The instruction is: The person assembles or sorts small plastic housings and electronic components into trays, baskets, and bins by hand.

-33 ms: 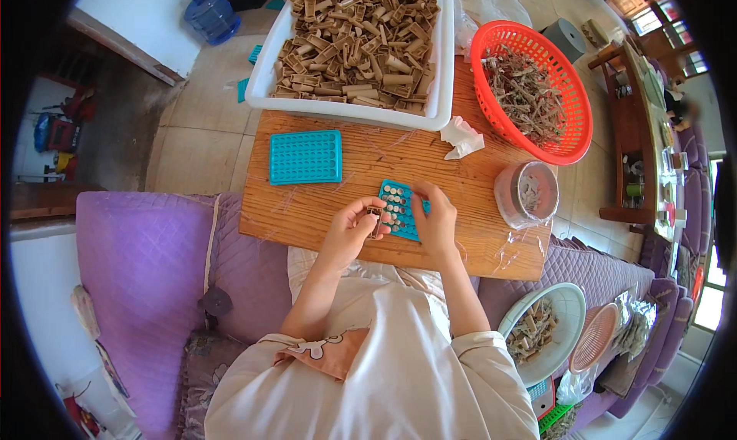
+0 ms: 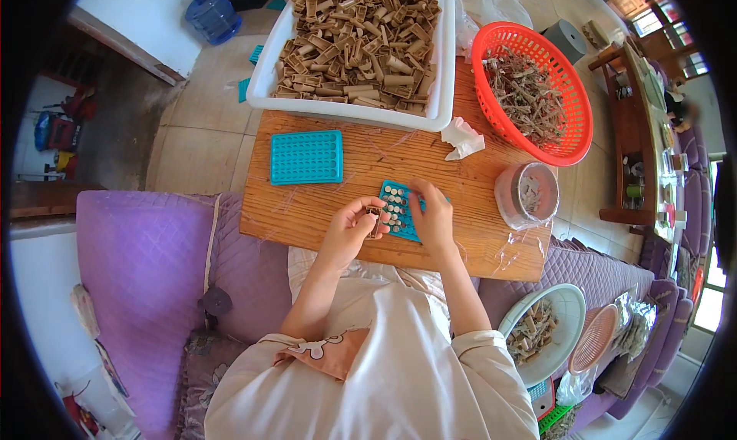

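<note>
My left hand (image 2: 355, 229) holds a small brown hollow piece (image 2: 374, 222) between thumb and fingers, by the left side of a teal tray. That tray (image 2: 410, 232) lies on the wooden table near its front edge and carries several small round pale and dark discs (image 2: 394, 208) in its holes. Over the tray's right side, my right hand (image 2: 433, 217) is bent with thumb and fingers drawn together. Its fingertips point down at the tray, and whatever they pinch is hidden. A second teal tray (image 2: 305, 157), with rows of holes, lies farther off to the left.
A white bin (image 2: 257, 94) heaped with brown hollow pieces stands at the table's far side. Right of it is a red basket (image 2: 580, 125) of dry brown scraps. A clear round tub (image 2: 526, 194) and crumpled tissue (image 2: 463, 138) lie nearer. Plastic shreds (image 2: 503, 257) litter the wooden table (image 2: 368, 156).
My right hand has shifted very slightly left over the tray. My left hand keeps the brown piece in place.
</note>
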Demonstrator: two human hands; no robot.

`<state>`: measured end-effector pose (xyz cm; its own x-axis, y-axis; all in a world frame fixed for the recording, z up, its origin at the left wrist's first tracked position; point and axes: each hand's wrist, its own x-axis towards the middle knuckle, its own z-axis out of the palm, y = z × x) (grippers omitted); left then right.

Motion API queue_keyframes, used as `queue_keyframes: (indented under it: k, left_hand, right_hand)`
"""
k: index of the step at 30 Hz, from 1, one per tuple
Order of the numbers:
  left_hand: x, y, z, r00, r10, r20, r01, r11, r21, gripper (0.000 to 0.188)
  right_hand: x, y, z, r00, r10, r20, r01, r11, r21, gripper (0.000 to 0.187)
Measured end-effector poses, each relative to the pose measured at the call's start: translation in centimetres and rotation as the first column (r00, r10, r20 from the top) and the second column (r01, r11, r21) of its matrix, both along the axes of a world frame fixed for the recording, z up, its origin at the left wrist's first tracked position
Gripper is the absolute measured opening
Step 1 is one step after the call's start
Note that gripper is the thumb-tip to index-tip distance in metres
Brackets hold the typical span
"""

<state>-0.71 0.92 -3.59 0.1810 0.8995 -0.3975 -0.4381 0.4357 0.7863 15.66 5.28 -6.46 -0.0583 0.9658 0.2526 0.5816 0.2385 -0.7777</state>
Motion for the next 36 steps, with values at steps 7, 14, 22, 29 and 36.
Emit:
queue_keyframes:
  k: [7, 14, 22, 29, 36]
  left_hand:
    - [-0.9, 0.0, 0.3, 0.999, 0.025, 0.026, -0.026, 0.999, 0.021, 0.022]
    - [-0.8, 0.0, 0.2, 0.999, 0.017, 0.046, -0.018, 0.999, 0.028, 0.032]
    - [-0.6, -0.2, 0.3, 0.997, -0.001, 0.075, -0.006, 0.996, 0.093, 0.036]
    - [0.0, -0.2, -0.1, 1.000, -0.023, 0.013, 0.022, 0.995, 0.094, 0.032]
    - [-0.9, 0.0, -0.3, 0.999, 0.031, 0.013, -0.031, 0.999, -0.009, 0.023]
  right_hand:
    - [-0.9, 0.9, -3.0, 0.929, 0.178, 0.325, -0.203, 0.978, 0.043, 0.020]
    - [-1.2, 0.7, -2.0, 0.917, 0.142, 0.374, -0.154, 0.988, 0.002, 0.022]
    - [-2.9, -2.1, 3.8, 0.972, 0.122, -0.202, -0.095, 0.986, 0.140, 0.022]
    - [-2.8, -2.5, 2.9, 0.965, 0.238, -0.113, -0.200, 0.940, 0.277, 0.020]
    - [-1.1, -1.8, 2.5, 0.976, 0.094, -0.198, -0.099, 0.995, -0.017, 0.015]
